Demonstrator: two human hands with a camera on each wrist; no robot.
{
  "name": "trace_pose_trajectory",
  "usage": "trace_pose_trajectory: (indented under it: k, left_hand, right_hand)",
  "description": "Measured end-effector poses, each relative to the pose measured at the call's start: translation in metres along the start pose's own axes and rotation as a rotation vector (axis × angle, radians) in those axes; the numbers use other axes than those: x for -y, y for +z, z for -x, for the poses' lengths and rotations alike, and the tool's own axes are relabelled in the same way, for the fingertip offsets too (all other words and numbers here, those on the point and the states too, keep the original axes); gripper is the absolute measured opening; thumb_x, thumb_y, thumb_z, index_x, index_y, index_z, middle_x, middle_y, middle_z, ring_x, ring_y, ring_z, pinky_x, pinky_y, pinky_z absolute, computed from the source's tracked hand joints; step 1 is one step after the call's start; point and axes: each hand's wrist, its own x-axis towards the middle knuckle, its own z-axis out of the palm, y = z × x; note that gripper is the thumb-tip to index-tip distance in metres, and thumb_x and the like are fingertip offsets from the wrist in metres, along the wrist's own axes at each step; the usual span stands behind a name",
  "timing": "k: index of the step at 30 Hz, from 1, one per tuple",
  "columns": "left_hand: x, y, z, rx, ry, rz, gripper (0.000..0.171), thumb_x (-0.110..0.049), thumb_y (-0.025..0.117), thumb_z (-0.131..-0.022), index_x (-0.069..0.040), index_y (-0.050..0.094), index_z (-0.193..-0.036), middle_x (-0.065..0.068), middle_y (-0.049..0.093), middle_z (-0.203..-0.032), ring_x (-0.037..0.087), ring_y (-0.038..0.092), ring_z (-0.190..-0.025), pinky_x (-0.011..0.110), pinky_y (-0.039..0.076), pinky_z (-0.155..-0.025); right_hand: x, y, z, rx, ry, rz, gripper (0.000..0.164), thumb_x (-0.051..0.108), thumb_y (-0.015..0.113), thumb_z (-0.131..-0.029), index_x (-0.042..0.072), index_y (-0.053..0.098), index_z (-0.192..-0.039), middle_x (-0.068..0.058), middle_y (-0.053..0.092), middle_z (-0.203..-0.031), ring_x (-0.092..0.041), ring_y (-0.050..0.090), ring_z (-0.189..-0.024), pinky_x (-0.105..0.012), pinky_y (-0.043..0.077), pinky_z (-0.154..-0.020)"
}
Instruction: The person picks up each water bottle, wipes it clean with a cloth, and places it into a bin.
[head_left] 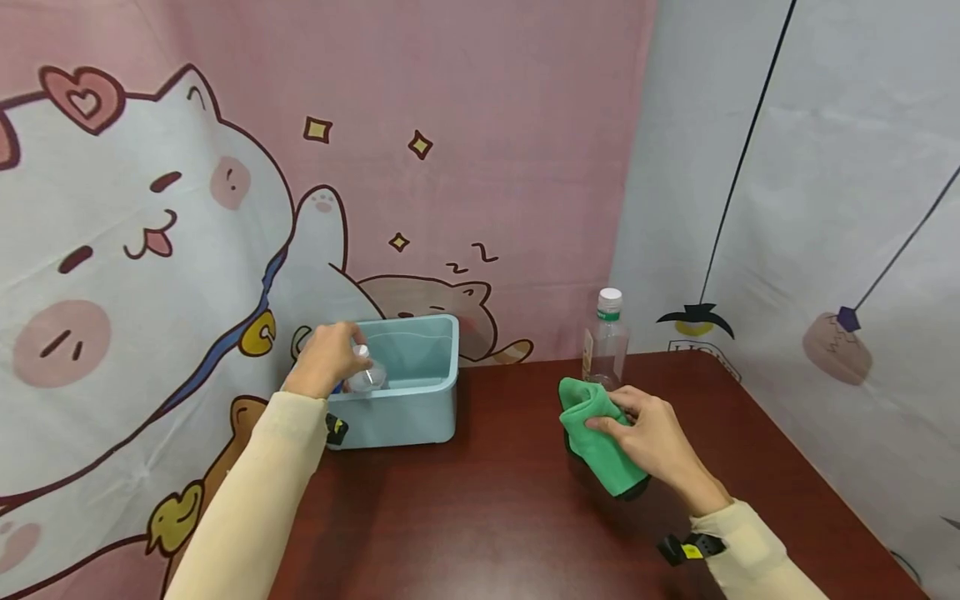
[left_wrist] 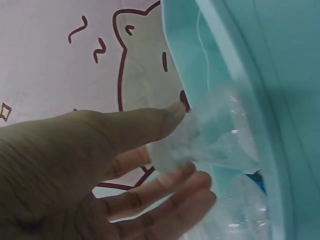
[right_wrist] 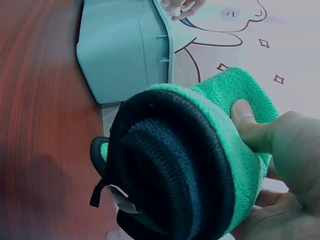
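Note:
At the light blue bin (head_left: 405, 417), my left hand (head_left: 327, 358) reaches over the left end. Thumb and fingers of that hand pinch the white capped top of a clear plastic bottle (left_wrist: 220, 135), which leans inside the bin. Another clear bottle (left_wrist: 242, 207) lies beside it, partly hidden by the bin wall. On the right, my right hand (head_left: 656, 433) grips a green cloth (head_left: 600, 433) between thumb and fingers, above the table. The cloth is folded over and has black trim; its dark inner side (right_wrist: 165, 175) faces the right wrist camera.
Behind the green cloth stands a clear bottle (head_left: 606, 342) with a white cap and green neck ring. The dark red-brown table (head_left: 465, 517) meets a pink cartoon curtain (head_left: 510, 167) at the back and a pale one (head_left: 825, 250) on the right.

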Motion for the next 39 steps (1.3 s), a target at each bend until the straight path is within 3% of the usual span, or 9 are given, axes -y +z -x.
trace_pose_trajectory:
  k: [4,6,14,19,23,29,34,36,39]
  left_hand:
    - [-0.007,-0.005,0.004,0.015,-0.01,-0.042,0.05,-0.026,0.09,-0.105,0.002,0.075,-0.144,0.037,0.073,-0.145,0.047,0.079,-0.113,0.065,0.065,-0.1]
    - [-0.012,-0.007,0.006,0.002,-0.004,-0.066,0.054,-0.028,0.089,-0.106,0.002,0.073,-0.148,0.037,0.073,-0.148,0.049,0.079,-0.117,0.066,0.065,-0.1]
    - [-0.046,-0.005,0.006,-0.134,0.058,-0.12,0.056,-0.033,0.084,-0.109,-0.003,0.069,-0.154,0.032,0.071,-0.15,0.053,0.073,-0.133,0.071,0.065,-0.101]
    - [-0.071,0.003,0.007,-0.224,0.124,-0.115,0.054,-0.033,0.088,-0.107,-0.002,0.07,-0.149,0.03,0.07,-0.146,0.052,0.075,-0.129,0.07,0.068,-0.094]
    - [-0.095,0.014,0.004,-0.275,0.23,-0.064,0.052,-0.034,0.089,-0.106,-0.008,0.073,-0.148,0.026,0.072,-0.148,0.049,0.076,-0.127,0.067,0.07,-0.092]
    - [-0.133,0.038,-0.004,-0.244,0.362,0.047,0.046,-0.035,0.085,-0.11,-0.019,0.073,-0.152,0.016,0.071,-0.154,0.038,0.075,-0.126,0.059,0.067,-0.101]
    - [-0.163,0.059,-0.01,-0.194,0.446,0.118,0.045,-0.035,0.081,-0.113,-0.021,0.072,-0.154,0.014,0.072,-0.148,0.029,0.072,-0.105,0.049,0.067,-0.086]
    - [-0.174,0.068,-0.012,-0.18,0.472,0.133,0.045,-0.036,0.081,-0.113,-0.022,0.071,-0.155,0.013,0.072,-0.147,0.029,0.074,-0.108,0.048,0.068,-0.088]
    - [-0.19,0.082,-0.016,-0.165,0.519,0.153,0.044,-0.036,0.08,-0.114,-0.021,0.071,-0.155,0.013,0.072,-0.149,0.033,0.076,-0.123,0.051,0.068,-0.101]
  right_hand:
    - [-0.004,-0.002,0.003,-0.004,0.003,0.01,0.032,0.024,0.099,-0.096,0.014,0.09,-0.126,-0.001,0.085,-0.114,-0.005,0.071,-0.088,-0.025,0.061,-0.071]
    - [-0.006,-0.003,0.005,-0.007,0.001,0.016,0.032,0.025,0.099,-0.096,0.015,0.09,-0.125,0.0,0.085,-0.113,-0.005,0.071,-0.087,-0.025,0.06,-0.07]
    - [-0.014,-0.008,0.01,-0.019,-0.001,0.047,0.031,0.028,0.101,-0.095,0.018,0.091,-0.122,0.005,0.084,-0.107,-0.003,0.067,-0.086,-0.024,0.057,-0.07]
    - [-0.019,-0.012,0.013,-0.011,0.014,0.05,0.033,0.031,0.1,-0.095,0.018,0.091,-0.124,0.004,0.085,-0.109,-0.002,0.067,-0.085,-0.024,0.057,-0.068]
    - [-0.025,-0.015,0.016,-0.017,0.019,0.065,0.033,0.029,0.1,-0.096,0.016,0.09,-0.125,0.002,0.085,-0.111,-0.001,0.068,-0.085,-0.024,0.058,-0.068]
    - [-0.037,-0.018,0.021,-0.001,0.041,0.096,0.034,0.029,0.099,-0.097,0.015,0.09,-0.126,0.002,0.085,-0.112,-0.001,0.068,-0.085,-0.025,0.059,-0.069]
    - [-0.043,-0.02,0.021,0.001,0.049,0.102,0.035,0.03,0.098,-0.098,0.014,0.089,-0.128,0.001,0.085,-0.114,-0.003,0.069,-0.086,-0.025,0.06,-0.069]
    - [-0.044,-0.02,0.021,0.004,0.045,0.1,0.037,0.032,0.097,-0.099,0.014,0.089,-0.129,0.0,0.085,-0.115,-0.003,0.07,-0.087,-0.025,0.06,-0.069]
    - [-0.045,-0.021,0.022,0.006,0.047,0.101,0.037,0.032,0.097,-0.099,0.013,0.089,-0.13,0.0,0.085,-0.115,-0.003,0.07,-0.087,-0.025,0.06,-0.069]
